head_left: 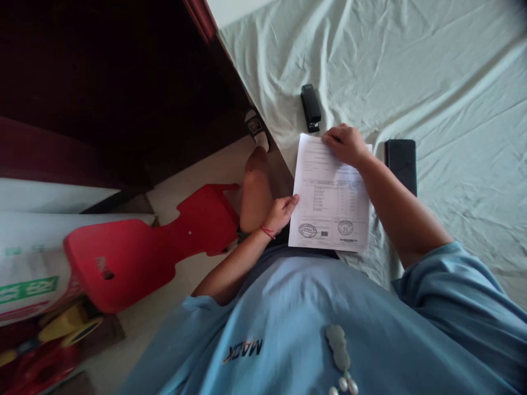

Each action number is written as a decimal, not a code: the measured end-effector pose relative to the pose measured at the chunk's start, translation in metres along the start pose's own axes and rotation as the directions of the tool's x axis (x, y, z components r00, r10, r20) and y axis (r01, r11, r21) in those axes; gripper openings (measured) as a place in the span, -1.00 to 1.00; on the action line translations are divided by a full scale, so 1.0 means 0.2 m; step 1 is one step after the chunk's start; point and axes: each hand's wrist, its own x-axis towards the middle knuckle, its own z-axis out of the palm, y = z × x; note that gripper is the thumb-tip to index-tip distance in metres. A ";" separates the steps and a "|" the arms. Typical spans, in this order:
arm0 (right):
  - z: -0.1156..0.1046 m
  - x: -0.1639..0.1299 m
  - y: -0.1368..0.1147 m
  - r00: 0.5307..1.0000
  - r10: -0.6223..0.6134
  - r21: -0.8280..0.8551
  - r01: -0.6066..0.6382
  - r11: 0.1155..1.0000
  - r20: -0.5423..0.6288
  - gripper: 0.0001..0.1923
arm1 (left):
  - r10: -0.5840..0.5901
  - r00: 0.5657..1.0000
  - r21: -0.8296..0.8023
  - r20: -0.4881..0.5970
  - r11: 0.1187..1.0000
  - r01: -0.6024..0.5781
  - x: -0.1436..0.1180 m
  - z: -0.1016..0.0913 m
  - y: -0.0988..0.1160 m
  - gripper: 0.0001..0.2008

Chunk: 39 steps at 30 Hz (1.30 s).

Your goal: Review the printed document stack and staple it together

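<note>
- The left edge of the paper (330,195) is pinched by the left hand (280,213), thumb on top, the other fingers curled beneath.
- The top of the sheet is pressed down by the right hand (345,144), fingers bent and spread flat on it; nothing is enclosed by that hand.
- The paper is laid on the sheet-covered bed (432,77), at its near left edge, with its lower end hanging over the person's lap.
- Printed lines, a table and two round stamps near the bottom are seen on the page; the wording is too small to be read.
- A black stapler (310,107) is placed on the bed just beyond the paper's top, apart from the right hand.
- A dark phone (401,163) is laid flat just right of the paper, beside the right forearm.
- A red string is worn on the left wrist.
- A red plastic chair (144,252) is seen on the floor to the left, near a bare knee.
</note>
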 end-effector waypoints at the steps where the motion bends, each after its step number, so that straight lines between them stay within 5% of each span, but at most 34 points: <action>1: 0.01 0.00 0.01 1.000 -0.008 0.007 0.008 1.000 -0.006 -0.78 | -0.017 1.000 -0.023 0.015 1.000 0.017 0.00 0.01 -0.01 -0.17; 15: 0.03 -0.02 0.04 0.998 -0.050 0.015 0.051 0.999 -0.032 -0.77 | 0.023 0.993 0.094 0.117 0.995 -0.034 -0.04 0.01 -0.06 -0.12; 22: 0.00 -0.04 -0.01 1.000 -0.001 0.000 0.001 1.000 0.005 -0.76 | 0.022 0.993 -0.070 0.117 0.997 -0.014 -0.03 0.03 -0.07 -0.21; 26: -0.01 -0.05 -0.03 1.000 0.008 0.015 -0.008 1.000 0.003 -0.78 | 0.012 0.996 -0.104 0.090 0.995 -0.003 -0.04 0.02 -0.04 -0.30; 33: 0.00 -0.05 -0.03 1.000 -0.014 0.000 0.014 1.000 -0.017 -0.78 | 0.182 0.981 0.225 -0.070 0.961 -0.162 -0.06 0.02 0.02 -0.30; 39: 0.00 -0.05 -0.03 1.000 -0.003 0.001 0.003 1.000 -0.019 -0.80 | 0.110 0.988 0.111 -0.112 0.989 -0.097 -0.04 0.04 -0.03 -0.26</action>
